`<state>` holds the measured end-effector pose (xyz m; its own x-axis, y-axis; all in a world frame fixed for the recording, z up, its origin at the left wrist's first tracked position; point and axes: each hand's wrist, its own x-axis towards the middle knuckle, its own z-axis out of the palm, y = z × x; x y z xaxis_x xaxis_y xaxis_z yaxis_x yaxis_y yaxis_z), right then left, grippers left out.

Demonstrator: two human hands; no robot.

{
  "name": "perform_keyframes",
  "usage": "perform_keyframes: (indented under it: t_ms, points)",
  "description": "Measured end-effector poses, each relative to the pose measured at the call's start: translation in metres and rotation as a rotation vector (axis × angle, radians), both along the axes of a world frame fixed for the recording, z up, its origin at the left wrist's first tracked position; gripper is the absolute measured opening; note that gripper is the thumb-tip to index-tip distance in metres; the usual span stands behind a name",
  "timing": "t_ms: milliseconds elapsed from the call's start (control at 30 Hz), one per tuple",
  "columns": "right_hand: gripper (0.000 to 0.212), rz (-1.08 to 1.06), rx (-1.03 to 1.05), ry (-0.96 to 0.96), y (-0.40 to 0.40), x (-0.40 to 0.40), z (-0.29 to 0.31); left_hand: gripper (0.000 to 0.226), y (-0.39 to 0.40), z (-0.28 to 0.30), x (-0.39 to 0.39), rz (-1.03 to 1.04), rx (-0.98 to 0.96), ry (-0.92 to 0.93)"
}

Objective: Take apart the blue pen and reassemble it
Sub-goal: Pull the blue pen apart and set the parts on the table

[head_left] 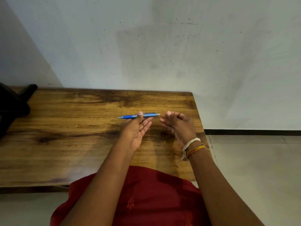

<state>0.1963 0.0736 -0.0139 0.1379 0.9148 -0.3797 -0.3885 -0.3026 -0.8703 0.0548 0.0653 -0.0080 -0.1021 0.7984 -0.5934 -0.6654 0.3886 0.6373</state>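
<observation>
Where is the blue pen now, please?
In the head view, the blue pen lies level above the wooden table, pinched by the left hand, its rear end near the right hand.

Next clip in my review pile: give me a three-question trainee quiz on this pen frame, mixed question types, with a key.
1. True or false: the blue pen already lies in separate pieces on the wooden table.
2. Which hand holds the pen? A) left hand B) right hand C) both
3. Fill in: the pen's writing tip points toward the person's ____ side.

Key:
1. False; it looks to be in one piece.
2. A; the thumb presses the pen onto the fingers, while the right hand is loosely curled just beyond the pen's clicker end, holding nothing.
3. Left.
</observation>
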Motion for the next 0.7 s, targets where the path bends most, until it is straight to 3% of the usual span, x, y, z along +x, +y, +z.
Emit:
perform_keyframes:
  t_ms: [167,433,567,700]
  points:
    - [0.013,-0.1,-0.036,-0.553,0.018,0.022,-0.019,0.016,-0.001,0.001,-0.008,0.009,-0.003,-0.012]
    - [0.01,-0.072,0.067,-0.978,0.033,0.018,-0.037,0.01,0.001,-0.004,-0.017,0.029,-0.009,-0.021]
    - [0.014,-0.041,0.002,-0.992,0.037,0.019,-0.035,0.009,0.002,-0.005,-0.022,0.028,-0.012,-0.02]
    - [0.013,-0.172,-0.115,-0.743,0.031,0.01,-0.022,0.01,0.003,-0.003,-0.021,0.032,-0.021,-0.033]
